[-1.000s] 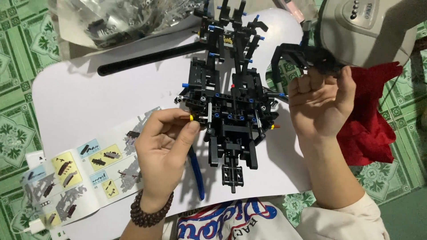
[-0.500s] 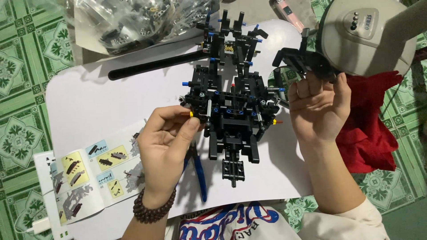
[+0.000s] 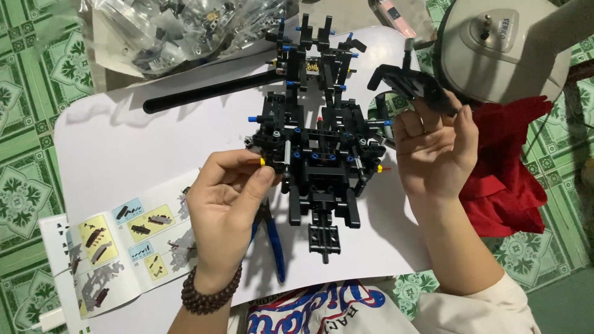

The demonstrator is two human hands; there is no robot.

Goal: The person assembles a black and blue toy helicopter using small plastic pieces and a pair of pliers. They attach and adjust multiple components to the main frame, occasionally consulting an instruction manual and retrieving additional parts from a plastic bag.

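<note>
Head view: two hands work at a black plastic brick-built chassis model (image 3: 318, 148) lying at the centre of a white board (image 3: 124, 154).

Its long axis runs from the top of the frame down toward the person. The left hand (image 3: 229, 204), lower left of centre, pinches a small yellow-tipped pin (image 3: 262, 161) against the model's left edge. The right hand (image 3: 436, 148) holds a black angled plastic piece (image 3: 411, 83) up at the right, seemingly just clear of the model. Blue-handled pliers (image 3: 272, 244) lie below, an illustrated instruction booklet (image 3: 117, 241) lower left, a clear bag of parts (image 3: 179, 28) upper left, a red cloth (image 3: 504, 167) right, on green patterned floor tiles (image 3: 25, 111).
</note>
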